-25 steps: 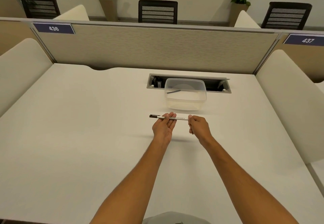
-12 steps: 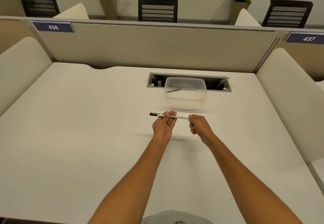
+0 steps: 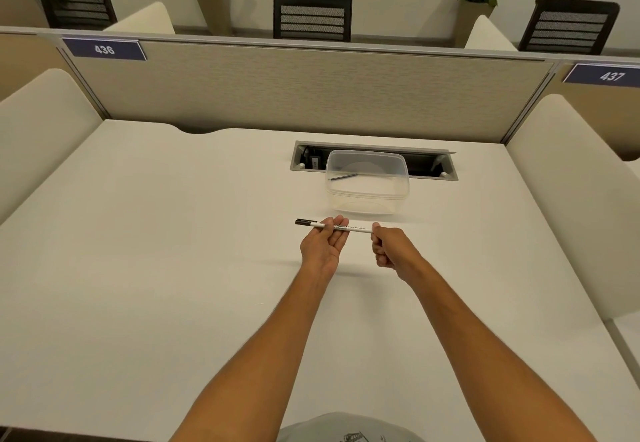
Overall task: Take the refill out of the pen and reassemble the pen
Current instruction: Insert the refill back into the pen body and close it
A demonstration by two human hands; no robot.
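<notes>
Both hands are holding the pen (image 3: 341, 228) level above the tabletop (image 3: 173, 251), just right of frame centre and just below the clear plastic container (image 3: 367, 192). The left hand (image 3: 323, 247) is lying palm-up with the fingers curling around the white barrel near the black-capped end, which is pointing to the left of the frame. The right hand (image 3: 389, 247) is clenching into a loose fist and pinching the other end between thumb and forefinger; that tip is hiding under the fingers, so I cannot tell what part it is gripping. A thin dark stick, possibly a refill (image 3: 343, 177), is lying inside the container. The pen is looking light, rigid and narrow, with a smooth plastic barrel that is likely sliding under a light pinch. Best hold, I judge: wrapping the barrel mid-length with the left hand and pinching the end piece hard with the right to twist or pull it straight along the axis, avoiding bending.
</notes>
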